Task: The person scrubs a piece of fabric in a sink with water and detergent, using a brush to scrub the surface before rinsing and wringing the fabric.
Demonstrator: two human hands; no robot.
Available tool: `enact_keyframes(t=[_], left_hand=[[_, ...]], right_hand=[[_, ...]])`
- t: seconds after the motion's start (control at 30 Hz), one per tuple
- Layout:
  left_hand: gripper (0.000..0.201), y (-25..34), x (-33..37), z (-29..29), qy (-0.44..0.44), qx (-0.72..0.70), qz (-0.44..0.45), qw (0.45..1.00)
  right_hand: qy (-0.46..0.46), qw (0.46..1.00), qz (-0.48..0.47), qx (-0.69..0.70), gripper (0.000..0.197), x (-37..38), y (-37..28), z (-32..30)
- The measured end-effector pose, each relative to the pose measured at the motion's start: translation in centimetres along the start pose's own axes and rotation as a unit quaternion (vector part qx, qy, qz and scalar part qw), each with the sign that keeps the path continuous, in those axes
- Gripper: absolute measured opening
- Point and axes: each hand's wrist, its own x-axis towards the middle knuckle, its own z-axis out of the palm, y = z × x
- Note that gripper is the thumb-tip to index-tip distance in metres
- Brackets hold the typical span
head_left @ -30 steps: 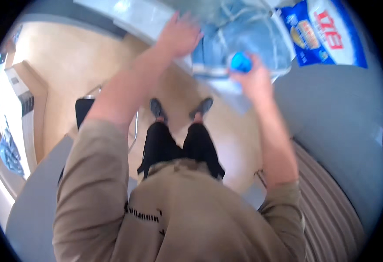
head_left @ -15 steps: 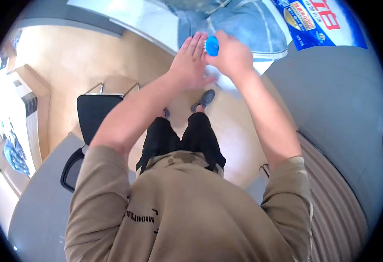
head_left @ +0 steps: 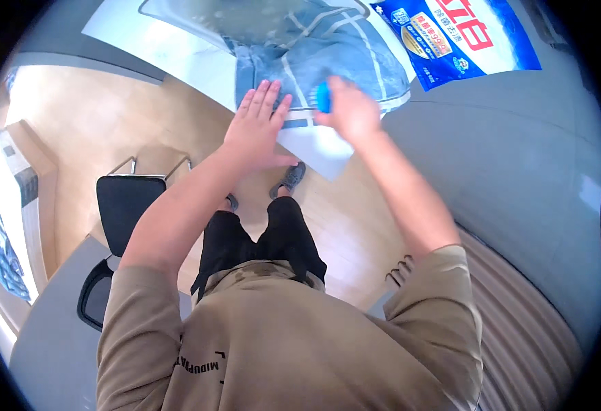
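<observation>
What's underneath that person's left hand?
The left hand is partly over a white-striped blue cloth, visible beyond it; a white surface shows to its right. Whatever is directly beneath is covered, and I can't tell whether hand and cloth touch.

Pale, wood-coloured floor (head_left: 88, 103) runs through the middle of the room, a soft glare lying on it. Over on the left stands a chair (head_left: 130, 212) with a black seat and thin metal legs, and just beside it shows a rounded black frame (head_left: 82, 301). Farther left there's a tan, boxy piece (head_left: 50, 198) next to a strong white brightness. A dark grey band (head_left: 95, 51) crosses the upper left. To the right spreads a broad grey surface (head_left: 499, 151), perhaps a tabletop; below it curves brown ribbed material (head_left: 519, 329).
</observation>
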Motion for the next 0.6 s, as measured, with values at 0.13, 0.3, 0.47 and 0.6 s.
enact_keyframes(t=[0.13,0.3,0.47,0.6], left_hand=[[0.125,0.5,0.2,-0.6,-0.030,0.000,-0.009,0.999],[0.127,0.8,0.1,-0.4,-0.027,0.005,-0.016,1.000],[0.128,1.0,0.6,-1.1,-0.064,0.039,-0.038,0.996],[0.125,1.3,0.7,-1.0,-0.033,0.012,-0.036,0.999]], right_hand=[[-0.062,0.987,0.135,-0.064,0.065,0.0,7.8,-3.5],[-0.015,0.999,-0.038,0.026,0.063,1.5,1.2,-2.6],[0.001,0.998,-0.001,0.061,0.060,2.6,3.7,-2.1],[-0.012,0.997,0.063,-0.043,0.064,2.8,7.2,-3.2]])
